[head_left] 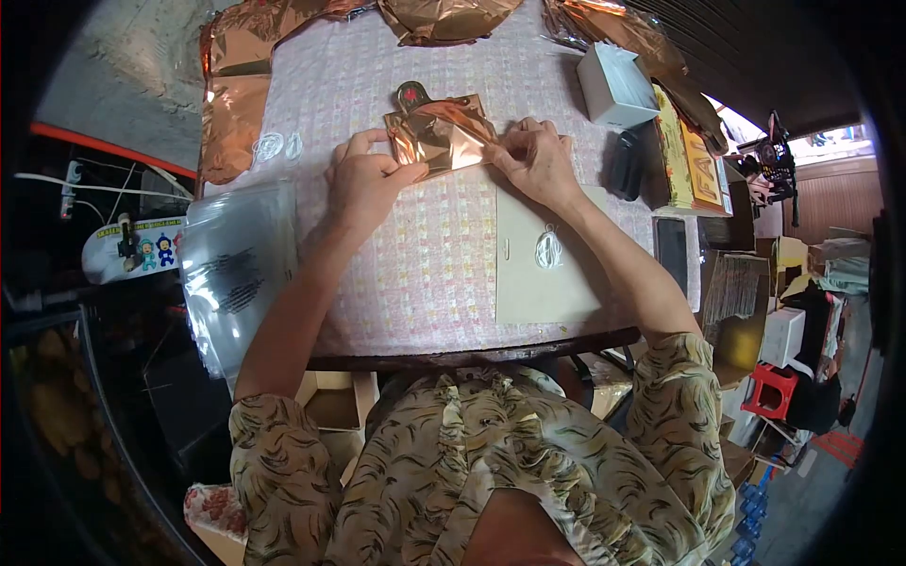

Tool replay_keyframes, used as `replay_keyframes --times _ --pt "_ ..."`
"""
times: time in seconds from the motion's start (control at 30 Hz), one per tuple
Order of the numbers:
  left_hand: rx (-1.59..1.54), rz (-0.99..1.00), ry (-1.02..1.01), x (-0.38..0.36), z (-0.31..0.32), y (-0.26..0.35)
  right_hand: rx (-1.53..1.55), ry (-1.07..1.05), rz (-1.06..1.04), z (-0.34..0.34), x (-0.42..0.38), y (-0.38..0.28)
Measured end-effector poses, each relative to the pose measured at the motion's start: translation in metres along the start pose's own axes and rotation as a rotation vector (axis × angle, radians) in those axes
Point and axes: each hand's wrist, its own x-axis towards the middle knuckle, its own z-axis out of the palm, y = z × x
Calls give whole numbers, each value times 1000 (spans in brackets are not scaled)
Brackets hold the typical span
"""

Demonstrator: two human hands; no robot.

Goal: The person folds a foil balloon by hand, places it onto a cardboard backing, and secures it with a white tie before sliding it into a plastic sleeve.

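Note:
A folded piece of shiny copper-coloured foil [442,134] lies on the table between my two hands. My left hand [366,174] grips its lower left edge, thumb in front. On the other side my right hand [538,162] pinches the right edge between thumb and fingers. A dark rounded piece with a red mark [412,94] shows at the foil's upper left corner. Below my right hand is a beige sheet [528,292] with a small coil of white string [548,251] on it.
More copper foil [236,118] lies along the left and far edges. Clear plastic bags [231,274] are stacked at left, near white string coils [268,147]. To the right are a white box [613,90], a black object [624,165], a yellow box [689,156] and a phone [671,247].

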Motion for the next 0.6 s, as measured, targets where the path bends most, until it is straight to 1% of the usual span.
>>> replay_keyframes --times 0.07,0.13,0.27,0.37,0.43,0.57,0.6 --pt "8 -14 -11 0 -2 3 -6 -20 30 0 0 0" --pt "7 -40 -30 0 -3 4 50 75 35 11 2 8" --pt "14 -35 -34 1 -5 3 29 67 26 15 3 10" --pt "39 -10 -76 4 -4 1 -21 40 45 14 2 7" --pt "82 -1 -74 5 -7 6 -28 99 14 17 1 7" --pt "107 10 -65 6 -9 11 -90 96 -37 14 1 4" --pt "127 11 -71 6 -8 11 -163 138 -106 13 1 0"
